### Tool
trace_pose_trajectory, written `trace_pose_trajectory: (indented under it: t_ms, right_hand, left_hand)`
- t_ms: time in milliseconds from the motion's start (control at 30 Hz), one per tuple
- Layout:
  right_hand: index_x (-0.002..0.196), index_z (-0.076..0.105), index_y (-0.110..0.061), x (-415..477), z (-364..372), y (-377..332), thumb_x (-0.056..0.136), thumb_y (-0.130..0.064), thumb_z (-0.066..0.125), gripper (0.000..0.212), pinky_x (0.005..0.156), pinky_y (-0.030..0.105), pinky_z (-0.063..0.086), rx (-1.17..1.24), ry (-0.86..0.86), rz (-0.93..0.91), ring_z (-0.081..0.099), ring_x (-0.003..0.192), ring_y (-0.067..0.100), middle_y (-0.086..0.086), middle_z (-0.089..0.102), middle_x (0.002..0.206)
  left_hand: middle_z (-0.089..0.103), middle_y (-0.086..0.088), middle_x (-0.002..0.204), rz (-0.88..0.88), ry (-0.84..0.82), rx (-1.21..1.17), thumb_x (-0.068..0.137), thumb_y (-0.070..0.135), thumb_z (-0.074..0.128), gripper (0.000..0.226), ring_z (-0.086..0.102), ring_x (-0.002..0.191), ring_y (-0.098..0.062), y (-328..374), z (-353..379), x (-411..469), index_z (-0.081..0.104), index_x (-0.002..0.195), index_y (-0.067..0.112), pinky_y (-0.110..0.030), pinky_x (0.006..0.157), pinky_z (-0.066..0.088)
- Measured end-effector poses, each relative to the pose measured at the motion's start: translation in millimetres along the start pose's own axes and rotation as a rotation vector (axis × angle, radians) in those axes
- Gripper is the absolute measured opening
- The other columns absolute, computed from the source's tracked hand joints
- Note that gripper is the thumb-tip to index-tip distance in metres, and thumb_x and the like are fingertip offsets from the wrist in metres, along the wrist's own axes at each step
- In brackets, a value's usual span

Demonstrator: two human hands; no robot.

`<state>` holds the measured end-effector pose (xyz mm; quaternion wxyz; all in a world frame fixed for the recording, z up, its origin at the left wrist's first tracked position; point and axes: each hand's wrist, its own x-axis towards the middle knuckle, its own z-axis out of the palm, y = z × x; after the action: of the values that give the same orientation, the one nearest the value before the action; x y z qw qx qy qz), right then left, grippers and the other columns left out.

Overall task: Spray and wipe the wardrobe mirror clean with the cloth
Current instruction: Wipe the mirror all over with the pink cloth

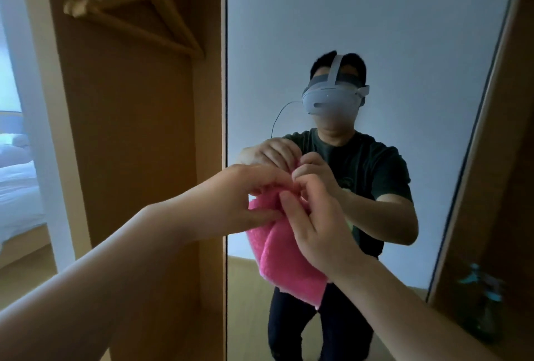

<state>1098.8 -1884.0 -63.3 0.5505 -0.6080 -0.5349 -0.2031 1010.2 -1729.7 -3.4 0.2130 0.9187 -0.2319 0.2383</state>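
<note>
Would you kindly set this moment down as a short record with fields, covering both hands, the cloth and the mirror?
left hand: pinches the top edge of the pink cloth
right hand: pinches the same edge, close beside the left hand
pink cloth: hangs folded below both hands, in front of the mirror
contact with glass: cannot tell
mirror: upright, reflects the person and a pale wall
wardrobe: open bay left of the mirror, wooden hangers near its top

Dim, cool daylight from left (soft blur throughout), edges bowed
</note>
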Motion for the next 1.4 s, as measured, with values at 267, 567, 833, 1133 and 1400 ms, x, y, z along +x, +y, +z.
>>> trace_pose_trajectory:
  t_ms: [267,567,833,1133,1400]
  right_hand:
    - [0.111,0.053,-0.042,52,-64,-48,0.077,-0.051,0.073,0.041,0.068,0.018,0.053,0.088,-0.283,0.207,0.066,0.084,0.002,-0.020,0.064,0.095]
    - [0.081,0.067,-0.028,73,-75,-55,0.076,-0.023,0.081,0.016,0.064,0.035,0.059,-0.059,-0.027,0.177,0.064,0.069,0.015,-0.005,0.067,0.078]
    - [0.092,0.058,-0.037,124,-48,-79,0.066,-0.035,0.077,0.033,0.064,0.021,0.055,-0.097,0.149,0.127,0.066,0.080,0.008,-0.008,0.066,0.092]
    - [0.136,0.049,-0.032,147,-14,-99,0.080,-0.025,0.077,0.063,0.094,0.016,0.047,-0.277,0.091,-0.162,0.055,0.121,0.007,-0.016,0.054,0.128]
    - [0.129,0.061,-0.014,214,-54,-130,0.090,0.006,0.057,0.045,0.099,0.022,0.048,-0.677,0.241,-0.402,0.055,0.117,0.009,0.001,0.059,0.128]
  left_hand:
    - [0.068,0.009,0.081,-0.031,0.179,0.147,0.081,0.015,0.074,0.013,0.065,0.077,-0.009,40,-51,47,0.068,0.089,0.023,-0.027,0.069,0.052]
    - [0.068,-0.002,0.073,-0.118,0.242,0.113,0.091,0.034,0.058,0.020,0.064,0.069,-0.021,29,-70,50,0.070,0.091,0.019,-0.041,0.065,0.051]
    - [0.062,0.015,0.071,-0.055,0.287,0.057,0.085,0.030,0.069,0.006,0.058,0.064,0.001,8,-103,65,0.064,0.084,0.027,-0.008,0.053,0.042]
    - [0.070,-0.001,0.069,-0.137,0.518,-0.300,0.084,0.026,0.061,0.008,0.067,0.064,-0.013,14,-131,87,0.064,0.078,0.022,-0.034,0.059,0.059]
    - [0.073,-0.005,0.078,-0.025,0.535,-0.349,0.090,0.030,0.060,0.015,0.071,0.076,-0.023,43,-179,103,0.070,0.088,0.019,-0.042,0.072,0.060]
